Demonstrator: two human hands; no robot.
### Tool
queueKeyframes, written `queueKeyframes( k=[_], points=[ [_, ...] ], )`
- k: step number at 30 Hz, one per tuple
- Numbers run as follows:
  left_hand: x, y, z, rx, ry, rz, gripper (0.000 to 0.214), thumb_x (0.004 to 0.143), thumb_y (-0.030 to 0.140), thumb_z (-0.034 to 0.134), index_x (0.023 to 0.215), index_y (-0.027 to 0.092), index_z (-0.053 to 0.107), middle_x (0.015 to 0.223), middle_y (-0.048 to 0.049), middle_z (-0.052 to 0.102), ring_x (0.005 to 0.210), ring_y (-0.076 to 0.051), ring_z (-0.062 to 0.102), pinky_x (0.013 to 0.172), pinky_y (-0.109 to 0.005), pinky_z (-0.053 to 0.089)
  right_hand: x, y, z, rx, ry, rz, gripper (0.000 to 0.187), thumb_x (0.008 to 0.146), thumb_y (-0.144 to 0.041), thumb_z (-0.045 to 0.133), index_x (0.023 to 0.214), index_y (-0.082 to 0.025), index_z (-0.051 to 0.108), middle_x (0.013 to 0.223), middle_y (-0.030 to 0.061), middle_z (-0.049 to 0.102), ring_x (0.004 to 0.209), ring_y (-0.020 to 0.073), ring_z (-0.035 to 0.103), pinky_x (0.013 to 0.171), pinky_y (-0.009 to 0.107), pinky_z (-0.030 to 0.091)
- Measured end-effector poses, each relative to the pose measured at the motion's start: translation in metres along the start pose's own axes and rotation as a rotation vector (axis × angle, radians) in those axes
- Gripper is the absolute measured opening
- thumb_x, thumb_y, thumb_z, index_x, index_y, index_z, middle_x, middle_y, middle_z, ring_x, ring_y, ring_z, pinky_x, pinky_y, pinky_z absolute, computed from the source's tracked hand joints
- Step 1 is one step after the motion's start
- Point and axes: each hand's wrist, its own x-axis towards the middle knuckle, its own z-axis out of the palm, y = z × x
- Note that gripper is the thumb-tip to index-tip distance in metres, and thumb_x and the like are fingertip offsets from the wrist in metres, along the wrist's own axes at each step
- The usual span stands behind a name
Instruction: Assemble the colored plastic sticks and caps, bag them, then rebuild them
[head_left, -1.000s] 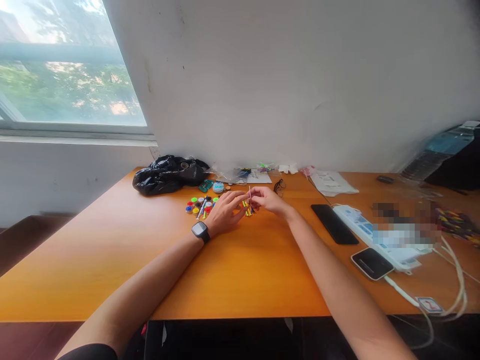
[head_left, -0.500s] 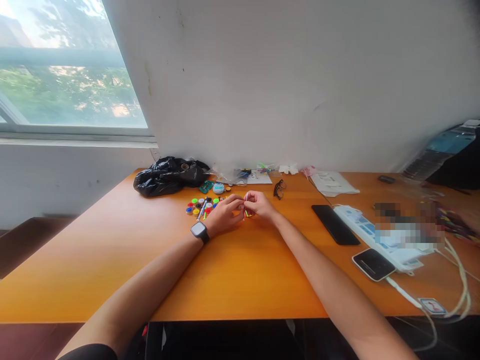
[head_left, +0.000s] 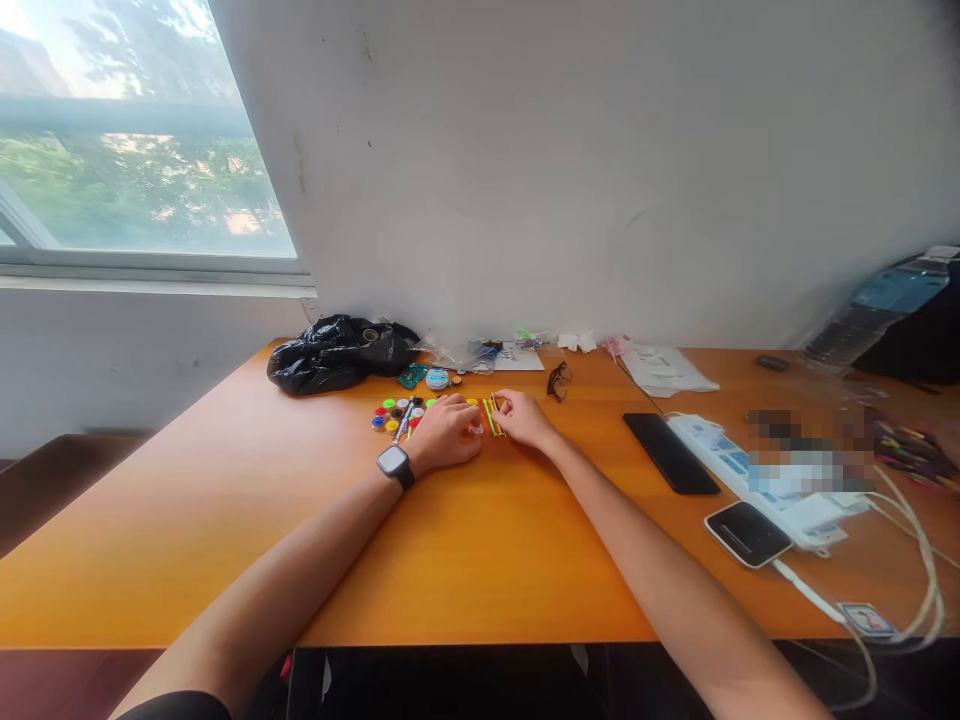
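Over the small coloured items lies my left hand [head_left: 448, 435], a watch [head_left: 394, 461] on its wrist. Its fingers are curled and a small pale thing shows by the fingertips, too small to name. Round coloured caps [head_left: 391, 425] and a pen-like tool [head_left: 403, 420] lie to its left, partly hidden by it. My right hand [head_left: 523, 420] is closed, thumb and forefinger together beside a row of thin yellow, green and red sticks [head_left: 491, 418] on the table. What sits in that pinch cannot be made out.
A black plastic bag [head_left: 337, 355], a round tin [head_left: 436, 378] and glasses [head_left: 559, 382] lie towards the wall. On the right are a black phone [head_left: 670, 453], a white power strip [head_left: 720, 455], a dark white-edged device [head_left: 748, 533] with cables, and a water bottle [head_left: 874, 305].
My hands, close together before, have drawn apart. The left has moved slightly left with its fingers curled down; the right has shifted slightly right, and the thin sticks between them show more.
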Motion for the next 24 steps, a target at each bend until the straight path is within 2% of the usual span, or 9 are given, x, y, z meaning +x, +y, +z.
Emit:
queueKeyframes(
  k=[2,4,6,10,14,17,20,24],
  points=[
    [0.000,0.001,-0.002,0.030,0.016,-0.017,0.009,0.078,0.019,0.068,0.083,0.023,0.061,0.085,-0.0058,0.068,0.089,-0.025,0.060,0.081,-0.038,0.048,-0.001,-0.001,0.001,-0.047,0.025,0.009,0.025,0.088,-0.030,0.067,0.110,-0.016,0.068,0.066,-0.0022,0.063,0.060,0.0159,0.058,0.057,0.025,0.039],
    [0.001,0.003,-0.005,0.036,0.034,-0.028,0.010,0.079,0.020,0.068,0.085,0.022,0.061,0.094,-0.0064,0.070,0.096,-0.026,0.059,0.086,-0.040,0.048,-0.002,-0.001,0.000,-0.160,0.107,0.015,0.027,0.091,-0.032,0.067,0.113,-0.016,0.068,0.069,0.0003,0.066,0.065,0.0176,0.061,0.061,0.026,0.041],
    [0.002,0.005,-0.007,0.030,0.039,-0.032,0.011,0.081,0.021,0.068,0.090,0.022,0.062,0.101,-0.0063,0.070,0.099,-0.026,0.058,0.089,-0.041,0.048,-0.003,-0.001,-0.002,-0.300,0.171,0.025,0.021,0.093,-0.033,0.067,0.106,-0.016,0.069,0.073,0.0036,0.068,0.070,0.0190,0.062,0.063,0.027,0.040],
    [0.001,0.005,-0.006,0.034,0.020,-0.030,0.007,0.085,0.020,0.065,0.092,0.023,0.063,0.102,-0.0053,0.070,0.100,-0.025,0.058,0.089,-0.041,0.048,-0.004,0.001,-0.003,-0.421,0.158,0.016,0.017,0.092,-0.034,0.069,0.088,-0.017,0.067,0.079,0.0074,0.069,0.073,0.0192,0.060,0.064,0.028,0.038],
    [0.001,0.002,-0.003,0.044,0.032,-0.060,0.010,0.081,0.018,0.065,0.089,0.023,0.063,0.097,-0.0060,0.070,0.101,-0.027,0.059,0.090,-0.042,0.048,-0.004,-0.001,0.002,-0.257,0.113,-0.049,0.016,0.091,-0.033,0.069,0.086,-0.018,0.066,0.076,0.0044,0.068,0.066,0.0163,0.057,0.061,0.026,0.038],
    [0.001,0.000,-0.001,0.032,0.055,-0.076,0.022,0.081,0.017,0.066,0.101,0.024,0.065,0.100,-0.0067,0.071,0.103,-0.029,0.060,0.091,-0.043,0.049,-0.005,-0.002,0.006,-0.090,0.019,-0.146,0.011,0.087,-0.029,0.071,0.088,-0.019,0.068,0.078,0.0036,0.070,0.065,0.0160,0.058,0.061,0.026,0.042],
    [0.001,-0.002,0.001,0.014,0.061,-0.076,0.028,0.084,0.017,0.065,0.112,0.024,0.065,0.105,-0.0078,0.071,0.106,-0.030,0.061,0.093,-0.044,0.051,-0.006,-0.003,0.011,0.087,-0.054,-0.219,0.012,0.087,-0.025,0.069,0.097,-0.020,0.071,0.090,0.0048,0.075,0.073,0.0178,0.064,0.068,0.028,0.049],
    [0.000,-0.004,0.002,-0.009,0.037,-0.065,0.034,0.095,0.023,0.061,0.128,0.022,0.062,0.125,-0.0107,0.069,0.121,-0.030,0.060,0.104,-0.046,0.051,-0.006,-0.003,0.018,0.140,0.025,-0.222,0.011,0.089,-0.026,0.069,0.098,-0.021,0.071,0.098,0.0069,0.077,0.084,0.0209,0.069,0.079,0.032,0.054]
  ],
)
